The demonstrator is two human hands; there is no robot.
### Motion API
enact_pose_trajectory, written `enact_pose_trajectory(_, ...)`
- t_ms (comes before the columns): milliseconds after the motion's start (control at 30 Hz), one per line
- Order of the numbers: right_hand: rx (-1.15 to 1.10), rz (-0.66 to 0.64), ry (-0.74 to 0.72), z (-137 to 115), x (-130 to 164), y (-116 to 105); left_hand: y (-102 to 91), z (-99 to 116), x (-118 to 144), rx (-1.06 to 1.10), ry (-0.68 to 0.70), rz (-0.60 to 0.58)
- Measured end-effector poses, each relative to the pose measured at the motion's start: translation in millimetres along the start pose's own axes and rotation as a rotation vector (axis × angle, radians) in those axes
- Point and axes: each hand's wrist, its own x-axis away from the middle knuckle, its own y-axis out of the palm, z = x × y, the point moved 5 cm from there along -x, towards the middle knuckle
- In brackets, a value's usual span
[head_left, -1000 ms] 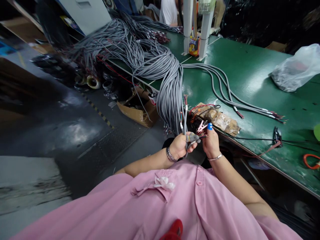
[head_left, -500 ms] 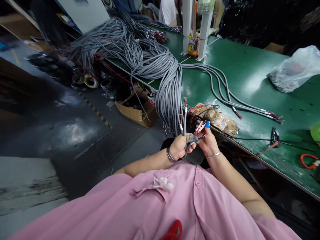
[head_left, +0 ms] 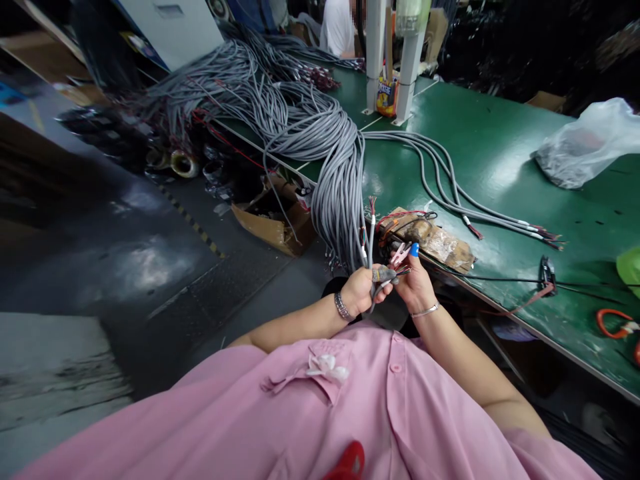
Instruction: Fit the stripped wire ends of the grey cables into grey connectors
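Note:
My left hand (head_left: pixel 361 289), with a grey cover on the thumb, is closed round a grey cable (head_left: pixel 380 288) in front of my shirt. Fanned coloured wire ends (head_left: pixel 401 271) stick out of the cable towards my right hand. My right hand (head_left: pixel 416 285), a blue cover on its thumb tip, is curled beside those ends and pinches a small pink clip (head_left: pixel 400 255); its other fingers are partly hidden. Two more grey cable ends (head_left: pixel 371 220) with white bands and bare coloured wires rise just above my left hand.
A large bundle of grey cables (head_left: pixel 335 167) hangs over the edge of the green table (head_left: pixel 480 147). A taped cardboard piece (head_left: pixel 440 243) lies at the edge. Several separate cables, a plastic bag (head_left: pixel 575 147) and orange-handled pliers (head_left: pixel 615 323) are on the right. A cardboard box (head_left: pixel 275 227) stands below.
The view shifts very slightly. Both hands keep nearly the same place and grip, while the wire ends by my left thumb look a little more spread.

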Motion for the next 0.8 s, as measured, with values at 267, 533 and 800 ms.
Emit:
enact_pose_trajectory(267, -0.013, -0.063, 0.02, 2, 2, 2, 0.9, 1, 6, -0.021, 0.005, 0.032)
enact_pose_trajectory(533, -0.018, -0.18, 0.119, 0, 9, -2, -2.4, -2, 30, -0.157, 0.061, -0.037)
enact_pose_trajectory(800, 0.127, -0.127, 0.004, -10, 13, 2, -4.2, 6, 24, -0.036, 0.048, -0.009)
